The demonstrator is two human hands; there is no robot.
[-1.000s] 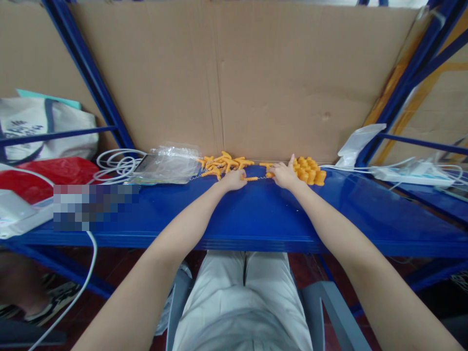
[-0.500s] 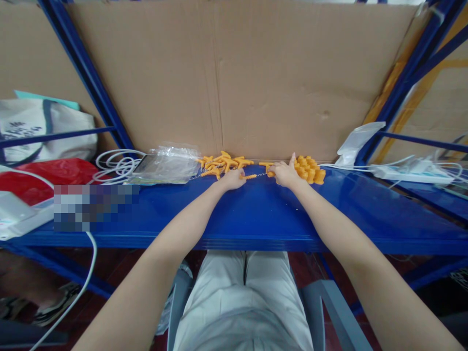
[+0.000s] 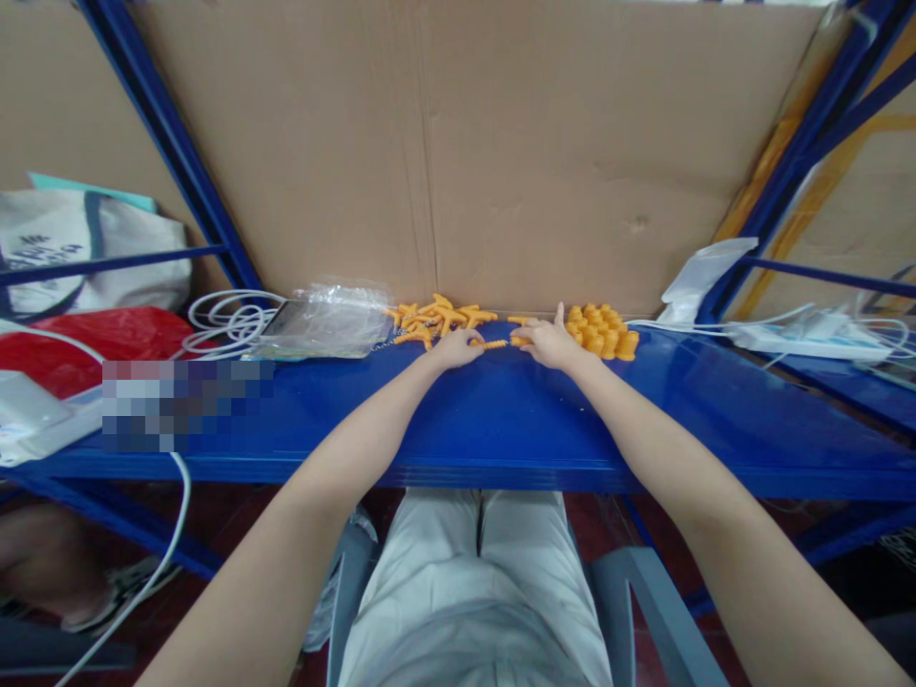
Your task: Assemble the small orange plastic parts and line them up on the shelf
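Observation:
My left hand [image 3: 458, 347] and my right hand [image 3: 548, 342] rest far out on the blue shelf [image 3: 501, 420], fingers pinched. Between them runs a thin chain with a small orange threaded piece [image 3: 493, 344]; each hand grips one end of it. Behind my left hand lies a heap of loose orange T-shaped plastic parts [image 3: 436, 319]. Just right of my right hand stands a cluster of orange cap-like parts [image 3: 602, 331]. My right index finger sticks up.
A clear plastic bag [image 3: 330, 322] and coiled white cable [image 3: 227, 322] lie left of the parts. A cardboard sheet [image 3: 458, 143] backs the shelf. A white power strip [image 3: 787, 339] and white bag [image 3: 699, 277] sit at right; a red bag [image 3: 107, 334] at left.
My right hand has slid a little to the left, away from the cap cluster and nearer my left hand, shortening the visible stretch between them. The left hand has barely moved.

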